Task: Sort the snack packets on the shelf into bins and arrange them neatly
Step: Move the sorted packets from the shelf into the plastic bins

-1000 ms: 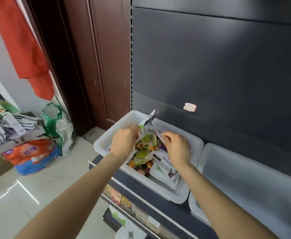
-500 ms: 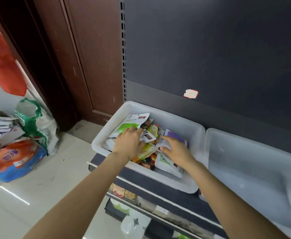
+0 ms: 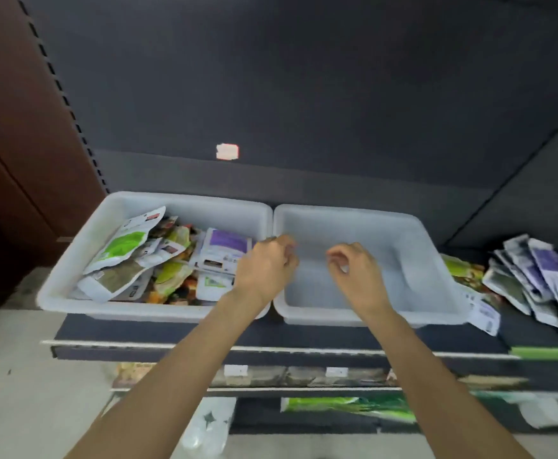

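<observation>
Snack packets (image 3: 158,256) fill left bin (image 3: 72,266) — both hands loosely curled, holding nothing.

The left bin (image 3: 72,276) and the right bin (image 3: 436,260) looked like white, slightly translucent plastic, smooth with a dull sheen. The snack packets in the left bin (image 3: 128,246) were glossy printed film, creased and catching light, as was the loose pile of packets (image 3: 535,276) on the shelf. The shelf board (image 3: 171,329) and the back panel (image 3: 304,77) read as dark painted metal, matt and smooth, with a perforated upright strip (image 3: 66,101) at the left. The door beside it (image 3: 13,127) was reddish-brown wood with a low satin finish. The floor (image 3: 39,392) was pale and polished
</observation>
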### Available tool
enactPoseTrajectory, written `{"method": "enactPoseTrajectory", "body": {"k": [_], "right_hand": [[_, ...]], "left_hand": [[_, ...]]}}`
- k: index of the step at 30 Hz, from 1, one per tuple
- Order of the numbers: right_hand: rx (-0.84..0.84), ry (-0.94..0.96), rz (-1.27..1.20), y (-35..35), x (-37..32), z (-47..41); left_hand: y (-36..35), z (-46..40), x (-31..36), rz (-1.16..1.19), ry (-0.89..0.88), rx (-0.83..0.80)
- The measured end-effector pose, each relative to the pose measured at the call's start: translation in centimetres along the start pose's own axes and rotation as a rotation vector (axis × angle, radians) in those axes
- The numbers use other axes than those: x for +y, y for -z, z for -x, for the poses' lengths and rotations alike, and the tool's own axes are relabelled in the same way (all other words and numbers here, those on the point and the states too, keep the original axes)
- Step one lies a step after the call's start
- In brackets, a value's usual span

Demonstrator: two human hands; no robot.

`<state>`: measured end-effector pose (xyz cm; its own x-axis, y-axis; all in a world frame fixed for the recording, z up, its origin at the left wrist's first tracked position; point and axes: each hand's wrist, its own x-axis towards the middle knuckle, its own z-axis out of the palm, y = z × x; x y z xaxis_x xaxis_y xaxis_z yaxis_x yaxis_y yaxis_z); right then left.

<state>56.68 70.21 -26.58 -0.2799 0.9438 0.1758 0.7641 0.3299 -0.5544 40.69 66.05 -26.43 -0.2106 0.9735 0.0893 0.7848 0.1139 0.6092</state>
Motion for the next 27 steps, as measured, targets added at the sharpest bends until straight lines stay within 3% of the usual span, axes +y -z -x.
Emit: {"method": "enactPoseTrajectory", "body": {"k": [10,15,22,27], "right_hand": [[0.010,-0.230,0.027,12.6,23.1,2.2],[-0.092,-0.207,0.077,17.3,33.8,0.8],[-0.241,-0.140,0.084,19.0,41.4,-2.0],[-0.429,-0.069,0.146,17.5,43.2,-3.5]], "left_hand": [[-16.6,-2.5,20.6,0.080,-0.232,-0.117],[-25.4,-3.9,29.3,0.222,-0.139,-0.138],[-33.5,-6.8,29.6,0.021,0.104,-0.244],[-35.7,-8.0,27.0,-0.282,0.279,-0.259]]}}
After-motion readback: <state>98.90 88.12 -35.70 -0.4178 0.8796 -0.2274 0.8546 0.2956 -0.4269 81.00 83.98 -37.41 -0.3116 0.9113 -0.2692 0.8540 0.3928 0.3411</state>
